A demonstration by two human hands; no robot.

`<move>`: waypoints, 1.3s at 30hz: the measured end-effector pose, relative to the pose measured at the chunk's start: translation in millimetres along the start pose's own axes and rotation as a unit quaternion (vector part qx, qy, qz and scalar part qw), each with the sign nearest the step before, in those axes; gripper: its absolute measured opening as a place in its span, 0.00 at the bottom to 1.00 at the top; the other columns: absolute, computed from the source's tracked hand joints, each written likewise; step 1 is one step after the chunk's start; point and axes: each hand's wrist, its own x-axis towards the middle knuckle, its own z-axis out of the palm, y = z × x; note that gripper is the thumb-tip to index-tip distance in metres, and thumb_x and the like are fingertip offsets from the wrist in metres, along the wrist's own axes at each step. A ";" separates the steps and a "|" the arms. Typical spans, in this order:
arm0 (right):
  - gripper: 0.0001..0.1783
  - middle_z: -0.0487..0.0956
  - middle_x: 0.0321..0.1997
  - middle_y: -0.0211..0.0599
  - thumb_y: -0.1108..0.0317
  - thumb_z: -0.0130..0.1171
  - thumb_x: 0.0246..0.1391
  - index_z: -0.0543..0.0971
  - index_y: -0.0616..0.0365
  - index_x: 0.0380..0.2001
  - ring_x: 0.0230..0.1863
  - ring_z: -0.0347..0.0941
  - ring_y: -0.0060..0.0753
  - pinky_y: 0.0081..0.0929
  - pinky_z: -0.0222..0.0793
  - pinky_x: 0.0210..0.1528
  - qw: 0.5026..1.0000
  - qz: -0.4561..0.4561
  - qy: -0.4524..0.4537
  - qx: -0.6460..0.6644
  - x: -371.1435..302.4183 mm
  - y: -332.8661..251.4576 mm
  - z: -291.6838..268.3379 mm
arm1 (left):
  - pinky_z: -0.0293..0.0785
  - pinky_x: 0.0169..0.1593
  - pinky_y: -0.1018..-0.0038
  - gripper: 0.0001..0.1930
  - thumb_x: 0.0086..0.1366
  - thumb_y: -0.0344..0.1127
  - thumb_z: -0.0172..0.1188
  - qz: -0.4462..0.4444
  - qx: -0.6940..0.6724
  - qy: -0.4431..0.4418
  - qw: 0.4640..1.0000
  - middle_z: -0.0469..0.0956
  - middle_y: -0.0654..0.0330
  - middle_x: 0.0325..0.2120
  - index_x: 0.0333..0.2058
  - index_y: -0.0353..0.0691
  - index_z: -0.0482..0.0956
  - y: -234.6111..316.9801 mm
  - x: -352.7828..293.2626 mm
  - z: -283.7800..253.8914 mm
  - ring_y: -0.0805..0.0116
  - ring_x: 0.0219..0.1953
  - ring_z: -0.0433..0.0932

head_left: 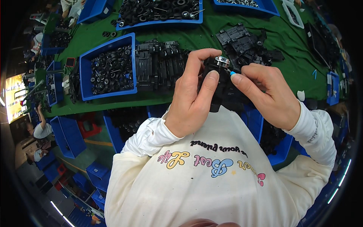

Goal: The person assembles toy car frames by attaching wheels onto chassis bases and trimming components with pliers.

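Note:
My left hand (187,100) is closed round a black plastic toy car chassis (216,103), holding it upright before my chest. At its top, by the left index finger and thumb, sits a shiny chrome-coloured part (222,60), perhaps a wheel. Thumb and fingers of my right hand (273,94) pinch a slim light-blue piece (232,73); its tip points at the chassis beside the chrome part. Most of that piece is hidden in the fingers, so its kind cannot be made out. Part of the chassis lies behind my left fingers.
On the green-covered table (211,34), a blue bin (135,64) of small black wheels stands left. Chassis in rows (149,70) lie beside it, with a loose chassis pile (242,39) beyond my hands. A blue tray (162,24) of tyres is at the back.

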 end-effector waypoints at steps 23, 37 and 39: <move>0.20 0.72 0.19 0.57 0.61 0.49 0.66 0.77 0.68 0.28 0.22 0.68 0.62 0.41 0.64 0.23 0.999 -0.020 0.006 0.027 -7.1 15.3 16.5 | 0.70 0.41 0.82 0.16 0.69 0.25 0.44 0.005 0.064 -0.036 0.997 0.74 0.62 0.37 0.55 0.37 0.67 7.3 -2.7 1.8 0.81 0.35 0.71; 0.17 0.71 0.18 0.56 0.63 0.51 0.64 0.79 0.66 0.29 0.20 0.67 0.60 0.41 0.62 0.21 1.000 -0.021 0.005 0.015 -9.5 21.3 16.7 | 0.68 0.32 0.75 0.14 0.66 0.25 0.48 0.039 0.069 -0.030 0.996 0.76 0.56 0.27 0.51 0.35 0.68 4.5 2.2 1.0 0.72 0.24 0.71; 0.17 0.70 0.18 0.56 0.63 0.51 0.64 0.80 0.67 0.31 0.20 0.67 0.60 0.41 0.62 0.21 1.000 -0.015 -0.003 0.018 -8.7 22.4 16.7 | 0.67 0.32 0.74 0.15 0.66 0.25 0.48 0.028 0.075 -0.041 0.996 0.76 0.56 0.28 0.51 0.35 0.68 4.7 3.7 -0.6 0.72 0.25 0.71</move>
